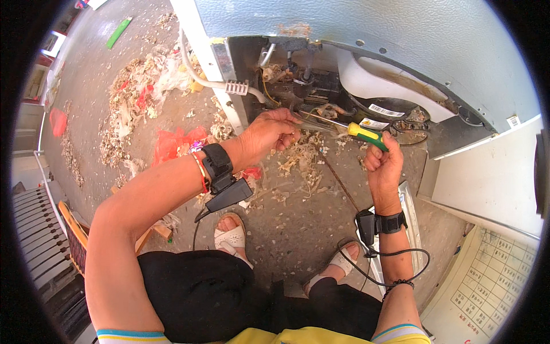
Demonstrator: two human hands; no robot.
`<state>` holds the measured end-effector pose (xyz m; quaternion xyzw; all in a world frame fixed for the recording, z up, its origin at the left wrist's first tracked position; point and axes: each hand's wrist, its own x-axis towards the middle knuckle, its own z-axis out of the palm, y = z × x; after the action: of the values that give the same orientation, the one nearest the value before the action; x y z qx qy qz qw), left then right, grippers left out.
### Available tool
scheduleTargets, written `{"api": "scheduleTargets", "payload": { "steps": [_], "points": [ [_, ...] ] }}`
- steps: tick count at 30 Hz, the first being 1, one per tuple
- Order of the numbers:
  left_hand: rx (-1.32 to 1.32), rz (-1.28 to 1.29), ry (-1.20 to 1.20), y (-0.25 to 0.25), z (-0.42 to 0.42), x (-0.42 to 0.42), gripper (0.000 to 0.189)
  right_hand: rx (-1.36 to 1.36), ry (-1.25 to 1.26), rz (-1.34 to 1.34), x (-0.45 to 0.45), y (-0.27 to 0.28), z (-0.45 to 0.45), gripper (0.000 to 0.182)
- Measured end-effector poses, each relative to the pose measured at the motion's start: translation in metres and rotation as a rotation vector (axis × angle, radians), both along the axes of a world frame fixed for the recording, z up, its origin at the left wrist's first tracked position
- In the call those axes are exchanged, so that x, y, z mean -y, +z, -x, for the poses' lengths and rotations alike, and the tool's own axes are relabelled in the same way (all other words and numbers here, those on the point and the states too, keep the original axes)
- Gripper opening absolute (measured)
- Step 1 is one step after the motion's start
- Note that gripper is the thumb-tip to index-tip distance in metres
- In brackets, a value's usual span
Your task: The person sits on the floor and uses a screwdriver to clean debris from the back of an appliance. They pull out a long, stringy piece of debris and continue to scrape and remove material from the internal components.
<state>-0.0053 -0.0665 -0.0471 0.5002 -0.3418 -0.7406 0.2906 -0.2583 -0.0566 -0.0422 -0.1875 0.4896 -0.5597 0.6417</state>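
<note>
My right hand is closed around the yellow and green handle of a screwdriver, whose metal shaft points left into the open bottom compartment of a large appliance cabinet. At the compartment's opening, my left hand is beside dark wires near the shaft's tip; its fingers are curled, and whether they pinch something is unclear. Above it, a pale power cord with a strain relief enters the compartment. Inside sits a black rounded unit with labels, next to a white plastic tray.
Shredded debris lies below the opening, with a thin rusty rod on the floor. More debris and a red plastic bag are at left. A white panel stands at right, above a printed board.
</note>
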Motion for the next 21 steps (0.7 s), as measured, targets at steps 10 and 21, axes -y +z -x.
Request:
{"api": "scheduleTargets", "payload": {
  "steps": [10,21],
  "points": [
    [-0.082,-0.016,0.119,0.000,0.000,-0.002,0.010,-0.015,0.015,0.039,0.002,-0.006,0.000,0.022],
    [-0.406,-0.075,0.123,-0.004,-0.006,0.004,0.019,0.079,0.023,-0.007,0.002,-0.008,0.000,0.020]
  ]
}}
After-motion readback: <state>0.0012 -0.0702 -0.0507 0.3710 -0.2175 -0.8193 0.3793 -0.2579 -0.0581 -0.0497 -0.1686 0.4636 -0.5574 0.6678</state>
